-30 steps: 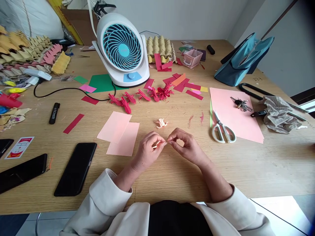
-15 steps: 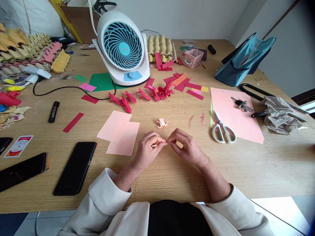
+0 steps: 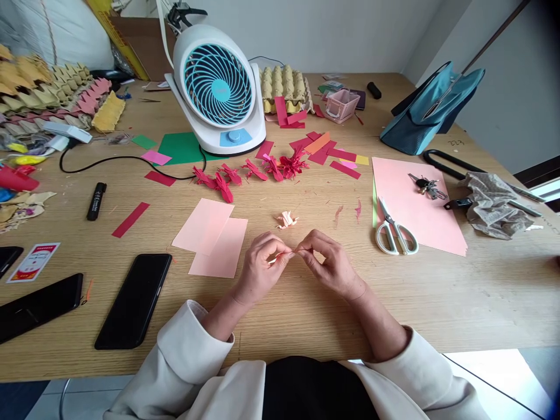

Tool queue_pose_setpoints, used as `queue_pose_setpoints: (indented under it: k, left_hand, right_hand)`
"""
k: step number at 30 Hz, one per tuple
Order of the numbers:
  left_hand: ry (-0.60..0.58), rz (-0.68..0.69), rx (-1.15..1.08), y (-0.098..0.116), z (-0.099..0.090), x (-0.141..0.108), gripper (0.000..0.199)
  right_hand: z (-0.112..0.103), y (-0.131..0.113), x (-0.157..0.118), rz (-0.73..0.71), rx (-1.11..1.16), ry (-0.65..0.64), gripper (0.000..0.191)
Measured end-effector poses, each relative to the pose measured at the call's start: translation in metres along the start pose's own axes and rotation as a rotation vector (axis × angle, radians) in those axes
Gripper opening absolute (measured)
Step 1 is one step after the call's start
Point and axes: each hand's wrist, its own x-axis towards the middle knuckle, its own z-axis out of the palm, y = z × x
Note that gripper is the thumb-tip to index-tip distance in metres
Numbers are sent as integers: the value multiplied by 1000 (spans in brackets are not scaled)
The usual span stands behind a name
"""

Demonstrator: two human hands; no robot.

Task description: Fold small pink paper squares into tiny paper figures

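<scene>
My left hand [image 3: 261,266] and my right hand [image 3: 331,263] meet at the fingertips above the near middle of the table. Both pinch a small piece of pale pink paper [image 3: 272,260], mostly hidden by the fingers. Just beyond them lies a crumpled, fringed pale pink paper piece [image 3: 287,220]. Two overlapping light pink paper sheets [image 3: 220,248] are left of my left hand. Farther back, several red twisted paper pieces [image 3: 224,188] form a loose row, ending in a fuller red paper cluster [image 3: 292,165].
White-handled scissors [image 3: 396,230] and keys [image 3: 427,186] rest on large pink paper [image 3: 406,169] at right. A fan [image 3: 219,87] stands at the back, its black cable running left. Phones [image 3: 133,300], a marker [image 3: 96,201], egg cartons [image 3: 284,87] and a blue bag [image 3: 431,114] surround the work area.
My fingertips shift very slightly, still pinched together. The view tilts a little; the things on the table stay where they were.
</scene>
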Motion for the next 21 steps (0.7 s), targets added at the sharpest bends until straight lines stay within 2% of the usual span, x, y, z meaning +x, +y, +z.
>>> queue_pose_setpoints:
  k: [4,9,16,21]
  left_hand:
    - [15,-184,-213,0,0,1,15]
    - [30,-337,-408,-3,3,-1,15]
    - [18,-407,-457,-1,3,1,20]
    - [4,-486,-490,0,5,3,21]
  right_hand:
    - [4,-2,3,121,65,70,15]
    - [16,-4,3,295,188,-110,26]
    - [24,-4,3,429,356,-92,35]
    - [26,0,2,473,420,-87,36]
